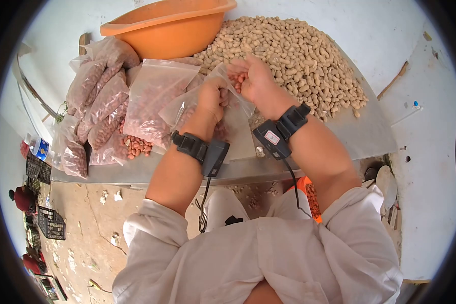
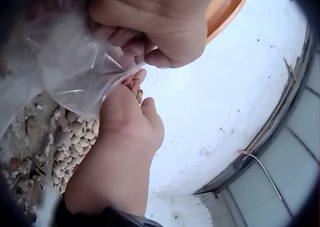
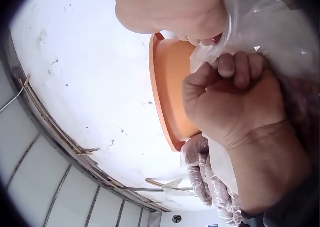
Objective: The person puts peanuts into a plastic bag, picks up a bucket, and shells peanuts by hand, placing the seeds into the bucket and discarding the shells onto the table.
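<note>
My left hand pinches the rim of a clear plastic bag with curled fingers, also seen in the right wrist view, where the left hand shows its palm side. The right hand is cupped at the bag's mouth and holds several red shelled peanuts. In the left wrist view these peanuts show by the right fingers, with the bag's film stretched beside them. The fingertips of the right hand are partly hidden by the bag and the left hand.
Filled peanut bags lie piled on the left of the metal table. Loose red peanuts lie near them. Behind stand an orange basin and a heap of unshelled peanuts. An orange container sits below the table edge.
</note>
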Demonstrator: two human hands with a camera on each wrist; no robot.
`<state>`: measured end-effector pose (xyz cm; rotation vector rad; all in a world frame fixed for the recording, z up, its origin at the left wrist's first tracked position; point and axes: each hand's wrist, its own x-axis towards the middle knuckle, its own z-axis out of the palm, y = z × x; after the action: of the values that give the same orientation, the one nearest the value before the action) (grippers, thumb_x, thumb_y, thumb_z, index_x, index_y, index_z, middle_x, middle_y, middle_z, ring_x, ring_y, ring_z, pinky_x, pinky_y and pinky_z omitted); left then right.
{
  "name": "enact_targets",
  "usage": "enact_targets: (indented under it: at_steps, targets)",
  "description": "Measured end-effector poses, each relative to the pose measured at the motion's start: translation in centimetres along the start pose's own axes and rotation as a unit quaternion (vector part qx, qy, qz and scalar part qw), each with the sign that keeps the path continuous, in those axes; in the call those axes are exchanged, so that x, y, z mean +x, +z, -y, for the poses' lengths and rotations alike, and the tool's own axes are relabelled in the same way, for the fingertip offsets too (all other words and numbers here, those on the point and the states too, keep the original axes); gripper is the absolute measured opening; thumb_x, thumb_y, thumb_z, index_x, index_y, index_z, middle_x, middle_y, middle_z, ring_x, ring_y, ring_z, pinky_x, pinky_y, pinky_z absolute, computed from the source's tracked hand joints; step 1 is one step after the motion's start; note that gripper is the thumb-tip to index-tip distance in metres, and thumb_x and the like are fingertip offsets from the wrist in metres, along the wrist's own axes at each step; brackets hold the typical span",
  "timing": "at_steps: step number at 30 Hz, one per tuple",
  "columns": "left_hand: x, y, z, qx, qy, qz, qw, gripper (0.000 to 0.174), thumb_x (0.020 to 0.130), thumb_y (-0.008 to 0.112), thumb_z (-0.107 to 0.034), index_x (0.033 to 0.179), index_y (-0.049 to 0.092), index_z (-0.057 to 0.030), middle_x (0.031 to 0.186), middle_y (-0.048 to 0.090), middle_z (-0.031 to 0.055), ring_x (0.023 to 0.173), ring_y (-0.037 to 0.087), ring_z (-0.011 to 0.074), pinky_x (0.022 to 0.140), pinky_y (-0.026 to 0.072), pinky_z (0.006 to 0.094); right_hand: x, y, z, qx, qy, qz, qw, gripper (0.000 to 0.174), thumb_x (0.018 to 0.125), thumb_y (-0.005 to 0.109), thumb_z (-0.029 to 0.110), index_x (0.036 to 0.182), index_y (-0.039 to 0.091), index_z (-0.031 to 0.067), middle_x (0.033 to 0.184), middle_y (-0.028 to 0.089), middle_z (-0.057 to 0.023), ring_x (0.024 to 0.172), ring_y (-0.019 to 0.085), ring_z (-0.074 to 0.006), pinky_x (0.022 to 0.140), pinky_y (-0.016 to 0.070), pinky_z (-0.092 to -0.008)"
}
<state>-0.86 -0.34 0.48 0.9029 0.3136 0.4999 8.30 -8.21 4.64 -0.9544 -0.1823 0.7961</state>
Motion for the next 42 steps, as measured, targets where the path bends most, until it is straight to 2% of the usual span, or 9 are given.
enact_targets:
  at_steps: [8,13,17,20,23,26,35,38,42]
  targets:
    - [-1.0,-0.2,-1.6,-0.114,0.019,0.037,0.993,0.014,0.071,0.049,-0.005,0.060,0.042,-0.0104,0.048,0.035,-0.0019,0.039,0.028,0.0103,0.039,0.0225,0.0232,-3.4,0.4,3.1,-0.050,-0.120,0.053,0.990,0.036,0.092,0.044,0.029,0.106,0.056,-0.0014,0.105,0.059,-0.0154,0.099,0.054,-0.0219,0.093,0.0387,-0.0346]
    - [-0.7,-2.2,-3.8,-0.299,0.090,0.011,0.950,0.018,0.073,0.051,-0.007,0.059,0.040,-0.0115,0.050,0.039,-0.0018,0.043,0.035,0.0106,0.042,0.0313,0.0222,-8.6,-5.8,5.0,-0.216,-0.196,0.077,0.954,0.030,0.089,0.053,0.026,0.104,0.059,0.0004,0.104,0.062,-0.0097,0.102,0.054,-0.0206,0.094,0.0383,-0.0331]
    - [0.4,-3.2,-4.0,-0.336,0.145,-0.004,0.931,0.019,0.073,0.052,-0.008,0.059,0.041,-0.0114,0.051,0.041,-0.0014,0.045,0.038,0.0108,0.043,0.0335,0.0220,-12.5,-11.6,4.2,-0.433,-0.194,0.087,0.876,0.035,0.087,0.057,0.028,0.110,0.057,0.0005,0.104,0.058,-0.0053,0.100,0.051,-0.0169,0.092,0.0377,-0.0312]
    - [0.8,-3.3,-3.9,-0.332,0.157,-0.018,0.930,0.018,0.073,0.052,-0.009,0.059,0.042,-0.0110,0.051,0.042,-0.0011,0.045,0.038,0.0112,0.043,0.0339,0.0221,-14.5,-14.4,2.9,-0.531,-0.194,0.136,0.814,0.053,0.083,0.062,0.035,0.120,0.049,-0.0008,0.120,0.051,-0.0119,0.112,0.047,-0.0245,0.098,0.0345,-0.0351]
    - [0.4,-3.1,-4.1,-0.337,0.159,-0.016,0.928,0.017,0.073,0.052,-0.009,0.059,0.042,-0.0108,0.052,0.042,-0.0007,0.046,0.038,0.0114,0.044,0.0338,0.0221,-15.3,-14.9,1.7,-0.701,-0.290,0.179,0.627,0.077,0.076,0.067,0.043,0.131,0.037,-0.0002,0.136,0.034,-0.0207,0.125,0.035,-0.0361,0.103,0.0287,-0.0403]
    - [0.0,-2.9,-4.2,-0.352,0.124,0.003,0.928,0.016,0.073,0.052,-0.009,0.060,0.043,-0.0092,0.052,0.042,0.0002,0.047,0.038,0.0118,0.045,0.0339,0.0224,-15.9,-13.1,0.3,-0.767,-0.244,0.157,0.573,0.092,0.071,0.068,0.049,0.136,0.027,-0.0010,0.142,0.022,-0.0263,0.131,0.021,-0.0437,0.107,0.0222,-0.0434]
    - [-0.3,-3.7,-3.9,-0.343,0.097,0.104,0.928,0.012,0.071,0.054,-0.006,0.061,0.047,-0.0077,0.057,0.047,0.0008,0.050,0.040,0.0120,0.050,0.0367,0.0228,-10.2,-11.4,-0.7,-0.810,-0.260,0.204,0.485,0.088,0.077,0.058,0.055,0.133,0.029,-0.0062,0.138,0.027,-0.0273,0.128,0.024,-0.0428,0.107,0.0220,-0.0435]
    - [-0.2,-3.7,-3.8,-0.336,0.099,0.101,0.931,0.009,0.071,0.054,-0.007,0.063,0.049,-0.0062,0.057,0.047,0.0008,0.050,0.039,0.0117,0.050,0.0360,0.0226,-10.6,-11.1,-1.1,-0.752,-0.254,0.219,0.568,0.083,0.078,0.057,0.054,0.131,0.033,-0.0051,0.134,0.033,-0.0263,0.124,0.030,-0.0409,0.105,0.0237,-0.0436]
    - [0.0,-3.9,-3.5,-0.323,0.101,0.081,0.937,0.008,0.071,0.054,-0.009,0.065,0.051,-0.0047,0.059,0.047,0.0008,0.051,0.038,0.0116,0.050,0.0361,0.0221,-11.8,-10.1,-2.1,-0.744,-0.313,0.223,0.547,0.066,0.079,0.062,0.042,0.123,0.042,-0.0029,0.123,0.041,-0.0226,0.117,0.036,-0.0382,0.101,0.0300,-0.0424]
